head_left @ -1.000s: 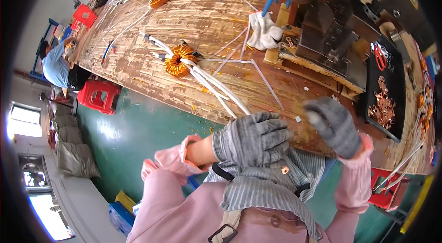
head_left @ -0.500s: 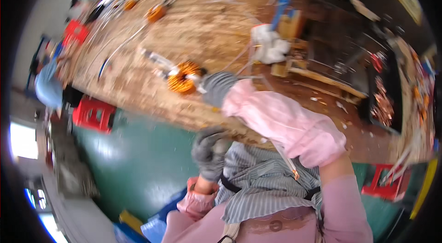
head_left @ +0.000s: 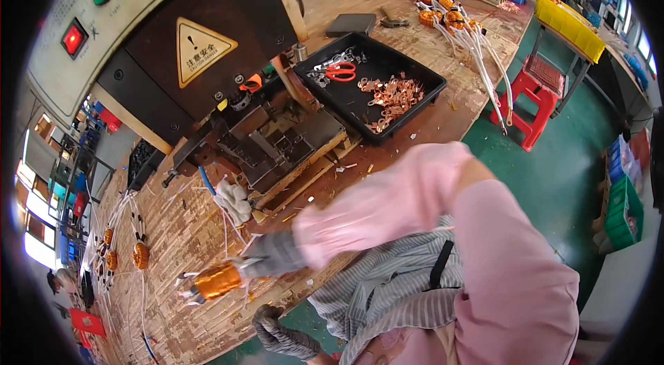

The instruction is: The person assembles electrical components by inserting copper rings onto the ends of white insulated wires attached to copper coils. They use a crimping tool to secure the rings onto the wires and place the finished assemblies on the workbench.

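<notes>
one copper coil (head_left: pixel 218 281) gripped in right hand (head_left: pixel 273 256), left hand (head_left: pixel 280 336) below

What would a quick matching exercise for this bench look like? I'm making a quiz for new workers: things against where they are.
Things:
1. copper coil
2. red-handled scissors
3. red stool
4. white cloth

Places:
A. on the green floor beside the bench
B. in the black tray
C. held in the gloved right hand
D. on the bench, by the machine base

Pairs: 1-C, 2-B, 3-A, 4-D
</notes>
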### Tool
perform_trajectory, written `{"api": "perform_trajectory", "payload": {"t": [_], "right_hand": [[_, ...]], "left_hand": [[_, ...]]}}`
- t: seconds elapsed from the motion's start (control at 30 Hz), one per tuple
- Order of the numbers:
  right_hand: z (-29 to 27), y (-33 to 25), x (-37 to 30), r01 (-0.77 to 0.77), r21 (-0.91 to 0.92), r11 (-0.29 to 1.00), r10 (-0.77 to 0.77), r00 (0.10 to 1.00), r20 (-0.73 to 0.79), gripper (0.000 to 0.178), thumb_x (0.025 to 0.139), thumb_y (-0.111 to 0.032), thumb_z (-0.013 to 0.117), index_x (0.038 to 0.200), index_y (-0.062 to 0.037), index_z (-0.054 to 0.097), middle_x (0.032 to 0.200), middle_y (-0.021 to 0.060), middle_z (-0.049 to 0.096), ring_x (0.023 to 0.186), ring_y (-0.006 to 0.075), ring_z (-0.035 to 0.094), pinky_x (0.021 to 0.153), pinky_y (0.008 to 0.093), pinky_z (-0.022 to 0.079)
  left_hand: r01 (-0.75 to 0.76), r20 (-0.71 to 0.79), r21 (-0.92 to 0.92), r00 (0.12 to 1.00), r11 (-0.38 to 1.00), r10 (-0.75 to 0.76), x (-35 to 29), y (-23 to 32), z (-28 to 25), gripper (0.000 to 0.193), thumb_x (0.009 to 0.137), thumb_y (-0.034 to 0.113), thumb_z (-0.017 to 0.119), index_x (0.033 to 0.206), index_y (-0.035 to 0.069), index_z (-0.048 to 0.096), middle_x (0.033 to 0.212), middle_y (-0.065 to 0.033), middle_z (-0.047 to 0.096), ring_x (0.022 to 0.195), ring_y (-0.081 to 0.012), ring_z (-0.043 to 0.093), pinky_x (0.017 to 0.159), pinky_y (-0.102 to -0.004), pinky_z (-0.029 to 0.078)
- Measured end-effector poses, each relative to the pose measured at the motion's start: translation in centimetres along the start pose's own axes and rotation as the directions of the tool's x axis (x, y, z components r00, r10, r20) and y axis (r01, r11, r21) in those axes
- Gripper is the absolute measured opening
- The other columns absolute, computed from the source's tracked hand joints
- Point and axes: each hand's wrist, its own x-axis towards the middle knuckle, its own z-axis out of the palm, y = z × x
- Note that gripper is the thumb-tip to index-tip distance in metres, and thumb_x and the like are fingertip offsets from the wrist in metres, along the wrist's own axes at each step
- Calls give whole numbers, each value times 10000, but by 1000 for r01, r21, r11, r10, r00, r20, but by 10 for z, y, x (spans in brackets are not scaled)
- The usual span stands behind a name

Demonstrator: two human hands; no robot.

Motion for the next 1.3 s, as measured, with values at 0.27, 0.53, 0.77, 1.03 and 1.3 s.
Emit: {"api": "perform_trajectory", "payload": {"t": [0.27, 0.53, 0.77, 1.03, 1.3], "right_hand": [[4, 82, -248, 128, 448, 885, 40, 937, -346, 236, 799, -176, 623, 997, -55, 586, 841, 51, 590, 736, 134, 544, 665, 257, 445], [83, 129, -397, 525, 428, 736, 331, 274, -903, 757, 710, -243, 728, 1283, 17, 308, 1077, 142, 532, 900, 250, 563, 761, 359, 450], [-27, 188, -398, 273, 279, 920, 292, -4, -957, 536, 758, -331, 665, 1123, -13, 434, 683, -10, 479, 506, 64, 436, 402, 197, 326], [-331, 332, -397, -492, 290, 821, 287, -84, -954, 285, 843, -139, 569, 1094, -8, 536, 806, 2, 587, 693, 100, 541, 627, 228, 433], [-371, 413, -397, -857, 273, 437, 472, -40, -881, 278, 852, -118, 550, 1106, -6, 536, 852, 23, 597, 745, 123, 554, 679, 241, 437]], "left_hand": [[-101, 312, -34, 944, 994, 107, -39, 19, 41, 218, 853, 198, 516, 782, -3, 562, 758, -109, 579, 728, -220, 533, 683, -352, 423], [-533, 711, -117, 545, 838, 445, -53, 39, 112, 129, 687, 123, 660, 797, 104, 596, 849, -72, 600, 770, -276, 573, 681, -354, 448], [-587, 718, 53, 584, 808, 378, -38, 20, 138, 153, 685, 124, 663, 803, 111, 567, 879, -75, 589, 767, -265, 565, 647, -353, 474], [-599, 697, 56, 596, 799, 398, -41, 9, 148, 218, 593, 122, 696, 772, 140, 574, 840, -61, 587, 745, -258, 562, 641, -377, 455], [-607, 666, 80, 623, 791, 410, -41, 19, 158, 219, 609, 152, 678, 783, 159, 545, 813, -43, 576, 711, -261, 552, 590, -374, 442]]}}
